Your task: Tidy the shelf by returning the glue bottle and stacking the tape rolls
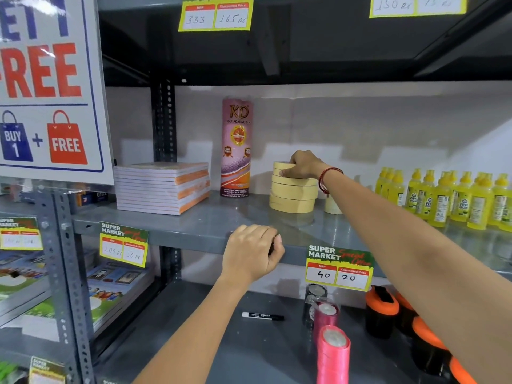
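The right hand [303, 166] is gripping the top roll of the masking tape stack [293, 194] on the grey shelf [194, 225], well left of the yellow glue bottles [443, 199], while the left hand [252, 253] is curling closed and empty at the shelf's front edge below.

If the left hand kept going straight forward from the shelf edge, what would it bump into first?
Probably the stack of tape rolls under the right hand. The left hand sits at the shelf edge, with bare shelf between; depth is hard to judge.
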`<act>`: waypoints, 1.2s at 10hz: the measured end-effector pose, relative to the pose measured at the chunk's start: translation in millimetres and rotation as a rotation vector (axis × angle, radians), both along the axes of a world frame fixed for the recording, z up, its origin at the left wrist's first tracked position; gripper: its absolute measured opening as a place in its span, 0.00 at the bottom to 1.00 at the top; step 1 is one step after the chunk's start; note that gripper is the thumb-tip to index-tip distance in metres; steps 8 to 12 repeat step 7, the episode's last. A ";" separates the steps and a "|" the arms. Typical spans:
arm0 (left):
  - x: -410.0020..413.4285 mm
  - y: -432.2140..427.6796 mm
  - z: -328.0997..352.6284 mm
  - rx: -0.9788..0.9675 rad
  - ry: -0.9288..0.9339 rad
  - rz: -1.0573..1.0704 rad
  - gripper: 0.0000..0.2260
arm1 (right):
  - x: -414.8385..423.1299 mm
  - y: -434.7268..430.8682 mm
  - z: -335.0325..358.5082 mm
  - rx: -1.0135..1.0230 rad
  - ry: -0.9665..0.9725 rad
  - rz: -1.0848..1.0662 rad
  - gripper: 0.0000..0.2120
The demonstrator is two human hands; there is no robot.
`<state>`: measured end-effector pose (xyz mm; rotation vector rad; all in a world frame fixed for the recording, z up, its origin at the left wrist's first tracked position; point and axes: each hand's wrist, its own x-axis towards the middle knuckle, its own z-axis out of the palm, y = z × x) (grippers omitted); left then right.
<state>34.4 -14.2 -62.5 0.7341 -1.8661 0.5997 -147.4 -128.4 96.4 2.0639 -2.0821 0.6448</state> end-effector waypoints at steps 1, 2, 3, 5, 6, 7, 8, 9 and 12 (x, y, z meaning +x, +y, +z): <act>0.4 0.7 0.3 0.007 -0.008 0.008 0.17 | 1.6 0.5 0.4 -0.011 0.009 -0.008 0.24; 0.4 0.0 -0.7 0.016 -0.026 0.012 0.17 | 5.4 3.0 -0.4 -0.023 0.063 -0.036 0.26; 0.8 1.6 0.1 0.027 -0.022 0.004 0.17 | 9.4 9.0 -5.1 -0.070 0.112 -0.052 0.29; 1.8 8.9 8.8 0.101 -0.058 0.004 0.19 | 7.8 30.0 -36.5 -0.438 0.246 0.045 0.25; 0.8 3.2 38.8 0.091 -0.061 0.024 0.18 | 4.4 40.3 -43.6 -0.599 0.313 0.049 0.22; -1.8 -4.7 58.8 0.023 -0.037 0.076 0.12 | -0.8 44.2 -45.8 -0.692 0.302 0.039 0.22; -1.8 -4.7 58.8 0.023 -0.037 0.076 0.12 | -0.8 44.2 -45.8 -0.692 0.302 0.039 0.22; -1.8 -4.7 58.8 0.023 -0.037 0.076 0.12 | -0.8 44.2 -45.8 -0.692 0.302 0.039 0.22; -1.8 -4.7 58.8 0.023 -0.037 0.076 0.12 | -0.8 44.2 -45.8 -0.692 0.302 0.039 0.22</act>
